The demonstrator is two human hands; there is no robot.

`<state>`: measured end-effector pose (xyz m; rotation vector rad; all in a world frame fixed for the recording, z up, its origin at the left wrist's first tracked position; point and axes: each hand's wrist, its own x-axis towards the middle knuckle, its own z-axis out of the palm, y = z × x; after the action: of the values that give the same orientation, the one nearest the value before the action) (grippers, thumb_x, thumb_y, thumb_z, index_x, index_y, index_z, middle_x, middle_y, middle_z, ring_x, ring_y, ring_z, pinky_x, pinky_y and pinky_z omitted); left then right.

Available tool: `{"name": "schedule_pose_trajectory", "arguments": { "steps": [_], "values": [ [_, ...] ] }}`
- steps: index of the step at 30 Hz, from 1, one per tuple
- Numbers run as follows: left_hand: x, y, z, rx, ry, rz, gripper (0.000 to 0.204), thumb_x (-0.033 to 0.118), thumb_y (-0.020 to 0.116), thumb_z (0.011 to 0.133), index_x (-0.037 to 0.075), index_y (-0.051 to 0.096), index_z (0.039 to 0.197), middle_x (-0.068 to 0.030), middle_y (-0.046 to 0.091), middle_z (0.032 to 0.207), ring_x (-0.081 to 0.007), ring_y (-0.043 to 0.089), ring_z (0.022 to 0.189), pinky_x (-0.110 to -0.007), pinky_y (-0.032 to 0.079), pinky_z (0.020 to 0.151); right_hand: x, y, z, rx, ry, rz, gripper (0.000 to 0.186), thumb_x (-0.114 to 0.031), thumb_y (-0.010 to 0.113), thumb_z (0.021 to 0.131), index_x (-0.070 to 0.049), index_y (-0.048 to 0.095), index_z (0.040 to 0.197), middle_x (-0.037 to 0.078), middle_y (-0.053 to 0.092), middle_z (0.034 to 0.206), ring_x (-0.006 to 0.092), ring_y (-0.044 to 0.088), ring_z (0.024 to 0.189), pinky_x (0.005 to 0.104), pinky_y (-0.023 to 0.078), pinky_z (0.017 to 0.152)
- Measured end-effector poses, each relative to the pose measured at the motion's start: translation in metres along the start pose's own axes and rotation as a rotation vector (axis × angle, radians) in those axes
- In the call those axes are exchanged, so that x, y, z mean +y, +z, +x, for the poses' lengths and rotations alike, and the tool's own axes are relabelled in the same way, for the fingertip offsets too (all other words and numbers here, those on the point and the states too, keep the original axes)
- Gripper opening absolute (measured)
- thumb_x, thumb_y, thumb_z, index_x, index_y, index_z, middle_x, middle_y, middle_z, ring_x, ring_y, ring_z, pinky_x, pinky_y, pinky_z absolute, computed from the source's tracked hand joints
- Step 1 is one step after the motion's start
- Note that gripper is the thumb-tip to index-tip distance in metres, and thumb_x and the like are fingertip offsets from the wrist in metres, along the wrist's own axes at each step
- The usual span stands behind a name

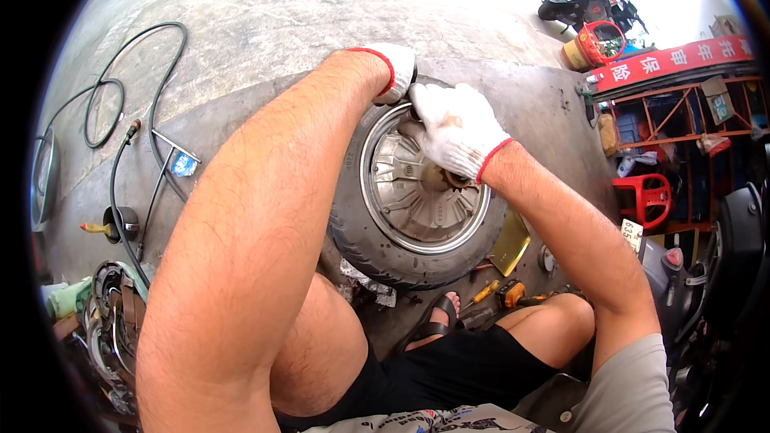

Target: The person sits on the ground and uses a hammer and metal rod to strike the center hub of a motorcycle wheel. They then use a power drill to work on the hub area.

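A scooter wheel [425,192] with a black tyre [350,200] and a silver finned hub lies between my knees. My left hand [395,72], in a white knit glove with a red cuff, is closed at the tyre's far edge. Something dark shows beside its fingers, too little to name. My right hand [457,127], gloved alike and smudged brown, bends over the rim's far side. Its fingers close around a dark piece that I cannot make out. The toothed centre [455,180] of the hub sits just below the right glove.
A yellow-handled screwdriver [486,292], a yellow power tool [512,293] and a gold-coloured box [510,247] lie near my right knee. A black hose [114,152] coils at left. Metal parts [112,329] pile at lower left. A red stool [643,199] and a scooter [682,273] stand at right.
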<state>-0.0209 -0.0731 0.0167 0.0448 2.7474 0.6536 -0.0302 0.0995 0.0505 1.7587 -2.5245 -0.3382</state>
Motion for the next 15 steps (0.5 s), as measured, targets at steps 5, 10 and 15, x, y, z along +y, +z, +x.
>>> {"name": "schedule_pose_trajectory", "arguments": {
  "steps": [5, 10, 15],
  "values": [
    [-0.001, -0.001, 0.001, -0.019, -0.027, 0.010, 0.030, 0.010, 0.063, 0.084, 0.009, 0.075, 0.112, -0.0185, 0.074, 0.109, -0.0341, 0.071, 0.099, -0.041, 0.055, 0.084, -0.006, -0.012, 0.002, -0.192, 0.220, 0.036, 0.025, -0.032, 0.063, 0.094, -0.007, 0.062, 0.096, 0.014, 0.067, 0.084, 0.0340, 0.067, 0.084, 0.0434, 0.051, 0.078],
    [0.006, -0.005, -0.012, 0.021, 0.024, -0.040, 0.030, 0.010, 0.063, 0.084, 0.009, 0.075, 0.112, -0.0188, 0.074, 0.109, -0.0342, 0.071, 0.099, -0.041, 0.055, 0.084, 0.004, 0.003, -0.004, -0.012, -0.070, -0.020, 0.014, -0.014, 0.055, 0.089, -0.007, 0.062, 0.099, 0.011, 0.067, 0.084, 0.0318, 0.067, 0.085, 0.0420, 0.047, 0.082],
    [0.001, 0.000, -0.002, 0.013, -0.040, -0.019, 0.029, 0.012, 0.064, 0.085, 0.009, 0.075, 0.113, -0.0190, 0.073, 0.109, -0.0348, 0.070, 0.100, -0.041, 0.055, 0.084, 0.000, 0.013, 0.000, 0.000, 0.092, 0.023, 0.019, -0.023, 0.062, 0.090, -0.006, 0.062, 0.095, 0.016, 0.069, 0.080, 0.0366, 0.068, 0.077, 0.0466, 0.051, 0.073]
  ]
}}
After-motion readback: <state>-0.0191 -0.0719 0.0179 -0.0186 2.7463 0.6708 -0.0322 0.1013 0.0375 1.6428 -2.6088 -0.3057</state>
